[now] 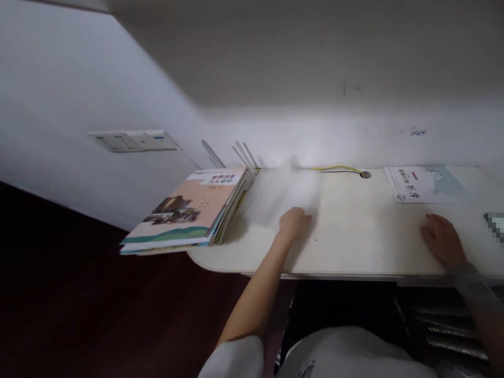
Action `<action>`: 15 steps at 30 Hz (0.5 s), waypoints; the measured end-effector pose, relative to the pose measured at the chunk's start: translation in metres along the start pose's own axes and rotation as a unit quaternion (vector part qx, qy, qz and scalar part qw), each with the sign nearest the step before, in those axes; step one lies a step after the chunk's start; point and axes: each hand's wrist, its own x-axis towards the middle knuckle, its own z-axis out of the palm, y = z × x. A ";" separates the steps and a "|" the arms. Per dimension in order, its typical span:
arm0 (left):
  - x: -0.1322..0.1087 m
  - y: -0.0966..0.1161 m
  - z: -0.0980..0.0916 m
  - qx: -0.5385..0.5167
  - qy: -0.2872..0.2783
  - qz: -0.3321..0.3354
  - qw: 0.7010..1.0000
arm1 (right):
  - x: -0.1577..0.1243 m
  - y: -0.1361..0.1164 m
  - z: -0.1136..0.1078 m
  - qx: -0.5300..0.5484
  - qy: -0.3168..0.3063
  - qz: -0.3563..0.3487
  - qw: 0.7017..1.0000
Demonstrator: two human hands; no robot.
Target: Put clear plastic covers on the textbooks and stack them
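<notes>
My left hand (pixel 294 223) is closed on the near right edge of a whitish sheet of paper (pixel 281 194). Motion smears the sheet, so I cannot tell whether it is one page or a thin booklet. Just left of it lies a stack of books (pixel 192 210), its top cover pink with a picture of a building and a green band. On the desk at the right rests my right hand (pixel 443 241), fingers loosely stretched and nothing in them. Beyond those fingertips, apart from them, a pale booklet (pixel 421 185) with dark brush-style characters lies flat.
The white desk (pixel 346 231) stands against a wall. A yellow cable (pixel 340 167) runs along its back to a round cable hole (pixel 366 175). A wall socket panel (pixel 134 142) is at the left. A partly pixelated object (pixel 496 224) lies at the right edge.
</notes>
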 end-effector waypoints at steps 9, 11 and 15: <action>-0.015 -0.013 0.006 -0.038 0.046 0.043 0.997 | -0.003 -0.134 0.007 0.118 -0.062 -0.143 0.981; -0.017 -0.014 0.009 -0.074 0.058 0.039 0.995 | -0.004 -0.161 0.008 0.144 -0.089 -0.169 0.971; -0.017 -0.017 0.005 -0.140 0.070 0.008 0.988 | -0.006 -0.203 0.012 0.206 -0.125 -0.181 0.954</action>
